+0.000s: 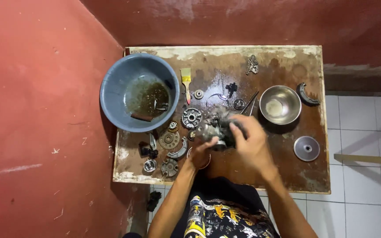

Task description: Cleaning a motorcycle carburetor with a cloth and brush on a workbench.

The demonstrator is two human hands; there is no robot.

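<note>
Red-painted walls close in a worn wooden table (pixel 287 172) that fills the centre of the frame, with white floor tiles at lower right.

Nearest, at the bottom edge, the person's forearms and a black printed shirt are cut off by the frame. Both hands meet just below the table's centre. The left hand (pixel 200 154) cups a greasy grey metal part (pixel 214 125) from below, thumb pressed up against it; its other fingers are hidden under the part. The right hand (pixel 251 143) wraps over the part from the right, fingers curled and pressed onto a dark rag-like wad, which blurs into the metal. The part is smeared by motion, so its shape and long axis cannot be made out; it seems to lie roughly left to right between the two hands.

Left of the hands lie about eight small round or toothed pieces, among them one spoked disc (pixel 192 117) and one flat gear (pixel 169 140); some are too small to count surely. One grey pulley disc (pixel 306 148) sits at the right edge.

Farther up stand two bowls: one blue plastic basin (pixel 115 88) holding dark oily liquid, overhanging the table's left edge, and one steel bowl (pixel 281 104). One paintbrush (pixel 186 81) stands beside the basin, one curved brake shoe (pixel 307 94) at right, and one bunched chain (pixel 252 65) near the far edge.
</note>
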